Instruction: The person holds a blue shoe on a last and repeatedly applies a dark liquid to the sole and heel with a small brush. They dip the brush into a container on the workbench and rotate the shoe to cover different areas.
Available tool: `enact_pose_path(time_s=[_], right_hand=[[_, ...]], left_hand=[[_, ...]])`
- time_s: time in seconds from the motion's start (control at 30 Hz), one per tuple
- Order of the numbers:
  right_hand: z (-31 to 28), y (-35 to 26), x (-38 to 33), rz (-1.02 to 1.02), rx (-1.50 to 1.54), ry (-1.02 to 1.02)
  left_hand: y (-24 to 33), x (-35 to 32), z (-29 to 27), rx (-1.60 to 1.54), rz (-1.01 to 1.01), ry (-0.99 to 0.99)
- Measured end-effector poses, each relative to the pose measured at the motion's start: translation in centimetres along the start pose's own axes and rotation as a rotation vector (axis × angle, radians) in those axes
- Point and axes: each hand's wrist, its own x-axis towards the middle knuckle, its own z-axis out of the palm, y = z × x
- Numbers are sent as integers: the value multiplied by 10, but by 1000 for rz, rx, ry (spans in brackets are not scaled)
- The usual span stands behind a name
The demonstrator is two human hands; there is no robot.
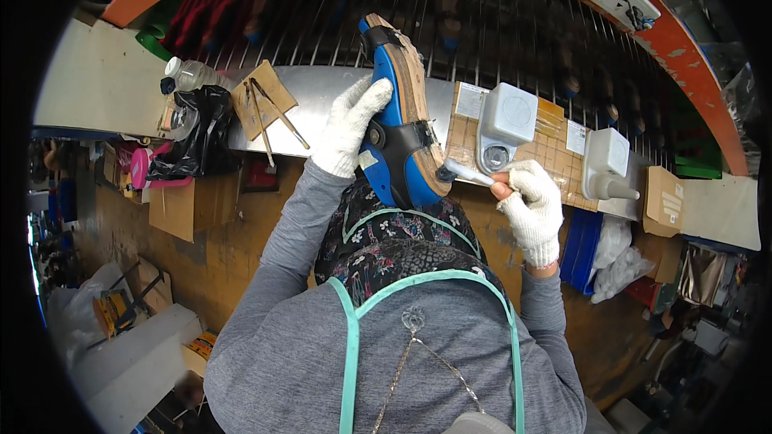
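A sandal (pixel 413 162) with black straps, a tan sole and a blue last inside stands on its side edge, tilted, over my lap. My left hand (pixel 352 122), in a white knit glove, is closed round its upper part, with the thumb on the blue last. Between the fingertips of my right hand (pixel 532 210) is a small brush (pixel 470 172) with a whitish handle. This glove leaves some fingertips bare. The brush's dark tip is at the sole's edge near the lower, rounded end; whether it touches cannot be made out.
Two white plastic bottles (pixel 511 114) lie on a cardboard sheet (pixel 465 130) to the right. Thin sticks (pixel 262 116) rest on a cardboard piece at left, beside a black plastic bag (pixel 199 133) and a clear bottle (pixel 193 74). Beyond the metal ledge runs a rack of rods (pixel 322 48).
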Motion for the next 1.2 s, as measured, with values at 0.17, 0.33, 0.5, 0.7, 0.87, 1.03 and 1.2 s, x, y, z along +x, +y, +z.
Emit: enact_pose_path(time_s=[0.17, 0.33, 0.5, 0.7, 0.87, 1.03, 1.2], right_hand=[[8, -5, 11, -178, -235, 44], [19, 1, 23, -314, -307, 158], [16, 10, 27, -281, -65, -20], [17, 9, 44, -363, -34, -89], [16, -6, 72, -453, 10, -178], [12, -27, 109, -570, -85, -325], [18, -40, 140, -630, -89, -469]], left_hand=[[1, -6, 3, -27, -2, 17], [-4, -4, -2, -39, -25, -27], [-8, 2, 0, -353, -198, -55], [-20, 7, 5, -637, -379, -179], [-29, 6, 8, -741, -513, -368], [-40, -10, 12, -823, -589, -487], [-50, -23, -1, -907, -655, -549]])
